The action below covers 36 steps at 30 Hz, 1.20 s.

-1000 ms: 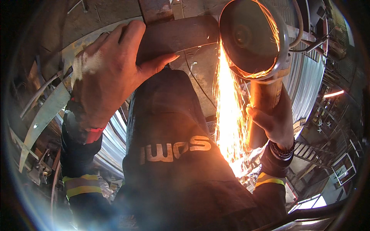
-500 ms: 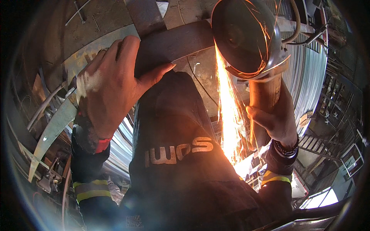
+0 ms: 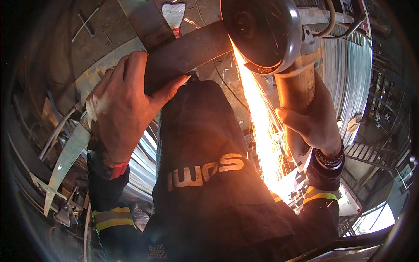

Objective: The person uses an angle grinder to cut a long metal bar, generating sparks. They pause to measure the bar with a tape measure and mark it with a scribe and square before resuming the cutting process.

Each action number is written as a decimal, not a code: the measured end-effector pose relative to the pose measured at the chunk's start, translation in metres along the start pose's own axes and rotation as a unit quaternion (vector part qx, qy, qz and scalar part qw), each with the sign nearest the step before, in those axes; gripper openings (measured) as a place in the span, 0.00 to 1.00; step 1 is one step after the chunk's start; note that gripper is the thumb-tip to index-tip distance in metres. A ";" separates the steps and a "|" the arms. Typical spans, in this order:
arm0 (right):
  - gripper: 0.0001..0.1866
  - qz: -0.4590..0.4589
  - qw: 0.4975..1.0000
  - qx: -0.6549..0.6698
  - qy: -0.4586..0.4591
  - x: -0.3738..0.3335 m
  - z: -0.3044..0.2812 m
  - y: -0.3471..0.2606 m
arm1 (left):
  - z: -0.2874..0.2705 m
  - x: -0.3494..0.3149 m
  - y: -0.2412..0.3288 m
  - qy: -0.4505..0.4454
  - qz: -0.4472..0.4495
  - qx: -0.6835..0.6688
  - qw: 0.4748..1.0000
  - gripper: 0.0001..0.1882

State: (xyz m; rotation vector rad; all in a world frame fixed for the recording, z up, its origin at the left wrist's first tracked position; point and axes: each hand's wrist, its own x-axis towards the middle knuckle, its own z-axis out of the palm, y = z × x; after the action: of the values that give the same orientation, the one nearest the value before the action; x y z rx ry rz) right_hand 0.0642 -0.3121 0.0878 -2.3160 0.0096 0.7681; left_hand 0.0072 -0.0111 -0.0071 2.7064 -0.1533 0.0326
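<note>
My left hand (image 3: 124, 105) grips a dark flat steel bar (image 3: 192, 50) that runs across the upper middle, thumb under its edge. My right hand (image 3: 316, 120) holds the body of an angle grinder (image 3: 288, 65) whose round disc and guard (image 3: 257, 32) meet the bar's right end. A stream of bright orange sparks (image 3: 262, 126) pours down from that contact toward my lap. My knee in dark trousers (image 3: 200, 144) sits below the bar.
A second flat bar (image 3: 146, 22) crosses at the top. A pale metal strip (image 3: 70, 153) lies at left among scrap. Corrugated sheet metal (image 3: 345, 78) stands at right, with a metal frame (image 3: 366, 153) beyond. The grinder's cable (image 3: 331, 22) loops at the top right.
The view has shifted, so bar, hands and grinder sit a little lower and more to the left. Grinding goes on and the sparks keep falling.
</note>
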 end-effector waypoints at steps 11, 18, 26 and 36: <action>0.43 0.020 0.997 0.075 -0.026 -0.025 -0.002 0.005 | -0.002 0.001 0.003 -0.013 -0.009 -0.014 1.000 0.31; 0.41 0.024 0.998 0.037 -0.034 -0.012 -0.004 -0.004 | 0.002 0.000 -0.001 -0.011 -0.007 -0.024 1.000 0.31; 0.39 -0.009 1.000 0.007 -0.025 0.004 -0.002 -0.005 | 0.001 0.003 0.000 0.018 0.023 -0.010 1.000 0.30; 0.39 0.015 0.999 -0.043 0.023 -0.012 0.001 0.008 | -0.003 0.002 0.004 0.007 0.004 0.004 1.000 0.31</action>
State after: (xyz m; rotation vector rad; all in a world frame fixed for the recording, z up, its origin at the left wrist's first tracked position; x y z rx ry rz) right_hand 0.0523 -0.3204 0.0886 -2.4205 0.0332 0.7441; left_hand 0.0090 -0.0134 -0.0030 2.7135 -0.1607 0.0544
